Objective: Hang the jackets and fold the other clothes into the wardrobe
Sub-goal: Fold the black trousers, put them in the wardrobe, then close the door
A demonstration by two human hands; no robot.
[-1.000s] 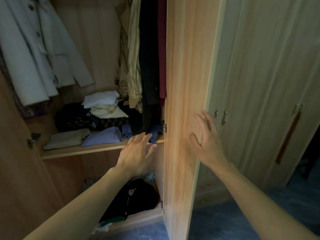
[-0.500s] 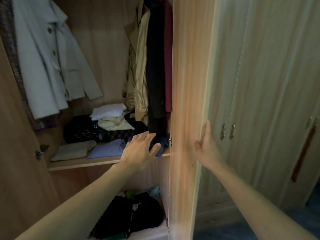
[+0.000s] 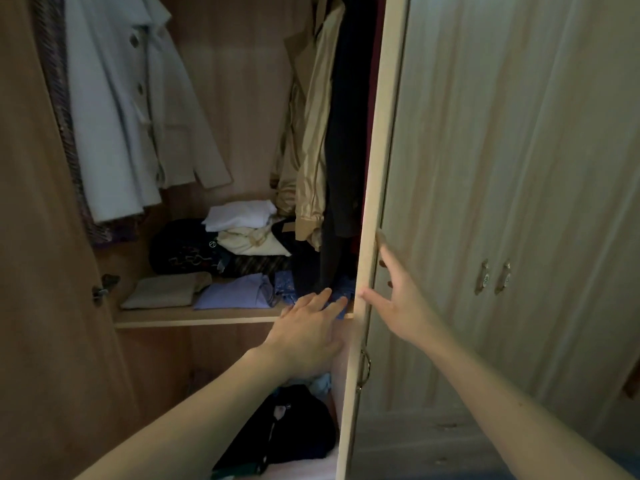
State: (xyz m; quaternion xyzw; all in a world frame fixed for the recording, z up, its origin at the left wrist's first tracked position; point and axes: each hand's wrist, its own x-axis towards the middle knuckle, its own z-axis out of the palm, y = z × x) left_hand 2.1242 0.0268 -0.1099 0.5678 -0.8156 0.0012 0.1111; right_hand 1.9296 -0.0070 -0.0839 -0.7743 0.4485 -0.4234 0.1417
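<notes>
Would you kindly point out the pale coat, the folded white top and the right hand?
pale coat (image 3: 104, 133), head view, on its front panel.
folded white top (image 3: 239, 214), head view, middle of its upper face.
right hand (image 3: 401, 303), head view, back of the hand.

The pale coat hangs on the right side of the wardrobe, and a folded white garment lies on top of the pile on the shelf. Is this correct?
Not quite: the head view shows the pale coat hanging on the left side of the wardrobe, not the right. The folded white garment does lie on top of the pile on the shelf.
</notes>
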